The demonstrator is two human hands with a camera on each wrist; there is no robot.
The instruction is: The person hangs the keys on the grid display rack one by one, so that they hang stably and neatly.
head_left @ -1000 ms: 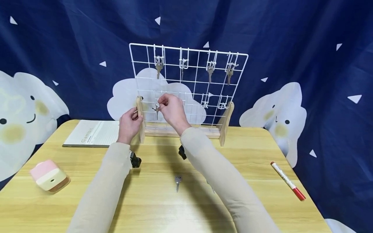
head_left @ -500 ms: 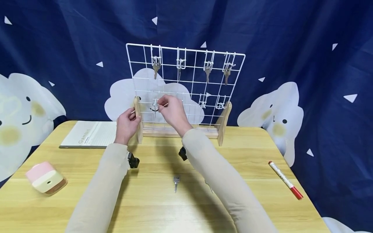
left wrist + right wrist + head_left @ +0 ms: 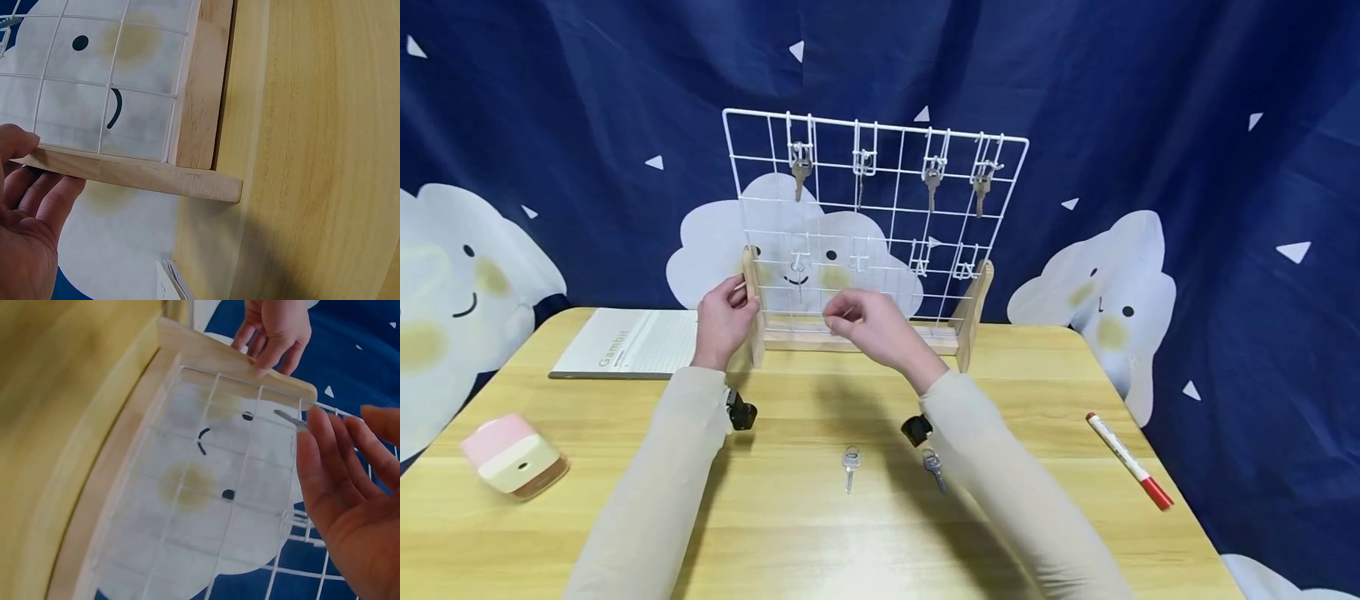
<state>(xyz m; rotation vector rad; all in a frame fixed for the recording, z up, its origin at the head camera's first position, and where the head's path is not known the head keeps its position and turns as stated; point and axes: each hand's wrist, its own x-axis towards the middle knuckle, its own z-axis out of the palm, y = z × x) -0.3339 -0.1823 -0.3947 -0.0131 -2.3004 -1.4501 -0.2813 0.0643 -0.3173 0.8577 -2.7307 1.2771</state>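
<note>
At the left side of the white wire grid rack (image 3: 892,197), my left hand (image 3: 722,323) holds the wooden side post (image 3: 752,292), thumb on one face and fingers behind in the left wrist view. My right hand (image 3: 874,327) is in front of the rack's lower part, fingers loosely bent and nothing between them. A key (image 3: 800,287) hangs from the lower left hook, edge-on in the head view; its blade (image 3: 287,417) shows past my right fingertips in the right wrist view. Two more keys lie on the table, one in the middle (image 3: 850,471), one beside my right sleeve (image 3: 933,471).
Several keys, such as the leftmost one (image 3: 801,177), hang along the top row. Lower right hooks (image 3: 964,263) hold none. A notebook (image 3: 625,342) lies at the back left, a pink and cream box-shaped thing (image 3: 515,457) at left, a red-capped marker (image 3: 1129,461) at right.
My right hand has let go of the key at the lower left hook and drawn back down and right. The key by the right sleeve now shows fully. My left hand stays on the post.
</note>
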